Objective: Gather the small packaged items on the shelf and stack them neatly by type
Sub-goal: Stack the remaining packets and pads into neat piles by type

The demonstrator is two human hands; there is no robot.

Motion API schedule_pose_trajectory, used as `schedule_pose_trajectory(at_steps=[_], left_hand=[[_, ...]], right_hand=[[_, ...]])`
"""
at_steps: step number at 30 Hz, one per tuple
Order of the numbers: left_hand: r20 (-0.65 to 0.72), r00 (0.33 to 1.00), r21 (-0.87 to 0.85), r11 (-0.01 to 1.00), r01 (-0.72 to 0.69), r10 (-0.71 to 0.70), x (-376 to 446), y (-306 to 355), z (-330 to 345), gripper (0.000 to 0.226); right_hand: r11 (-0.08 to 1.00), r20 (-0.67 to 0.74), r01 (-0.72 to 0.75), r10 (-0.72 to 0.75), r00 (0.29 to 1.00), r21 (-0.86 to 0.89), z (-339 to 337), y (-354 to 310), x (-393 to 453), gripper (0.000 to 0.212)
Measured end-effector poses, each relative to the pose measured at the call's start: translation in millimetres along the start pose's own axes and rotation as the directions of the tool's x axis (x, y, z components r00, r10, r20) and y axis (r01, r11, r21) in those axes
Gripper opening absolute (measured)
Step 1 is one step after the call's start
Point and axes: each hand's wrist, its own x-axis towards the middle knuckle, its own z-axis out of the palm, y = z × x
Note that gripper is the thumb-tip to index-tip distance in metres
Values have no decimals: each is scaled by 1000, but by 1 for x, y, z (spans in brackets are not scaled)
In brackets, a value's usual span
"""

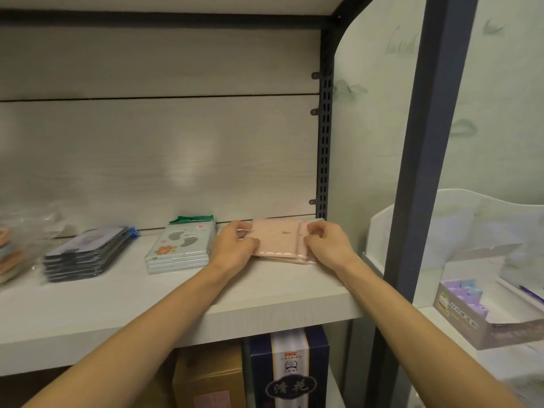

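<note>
A stack of flat pink packets (279, 240) lies on the white shelf (176, 301) near its right rear corner. My left hand (235, 245) grips the stack's left edge with curled fingers, and my right hand (326, 241) grips its right edge the same way. To the left sits a neat stack of pale blue packets (181, 245) with footprint pictures, a green packet edge showing behind it. Further left lies a stack of dark packets (88, 254) in clear wrap.
Loose clear bags with orange items (17, 245) sit at the shelf's far left. A dark upright post (424, 172) bounds the shelf on the right. Boxes (288, 372) stand on the level below, and a white bin with a tissue box (471, 313) is at the right.
</note>
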Motion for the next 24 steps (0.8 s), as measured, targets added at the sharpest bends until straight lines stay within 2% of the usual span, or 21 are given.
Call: schedule_pose_trajectory(at_steps=[7,11,15,20,24], left_hand=[[-12,1000,41,999,-21,21,5,-4,1,25],[-51,998,-90,996,25,-29,6,-3,1,33],[-86,996,-122,993,-9,-1,4,-2,0,40],[31,999,40,999,-10,9,3,-5,2,38],[81,997,93,995,-27,20,-4,-1,1,39]], right_hand=[[999,-4,19,-19,1000,41,-4,-2,-6,38],[998,-85,-47,51,995,51,-5,-1,-6,39],[993,-125,-115,116,985,16,-7,-1,-7,42],[992,-108,-123,122,987,3,-9,-2,-7,39],[990,-76,-130,133,988,51,-10,-3,-7,43]])
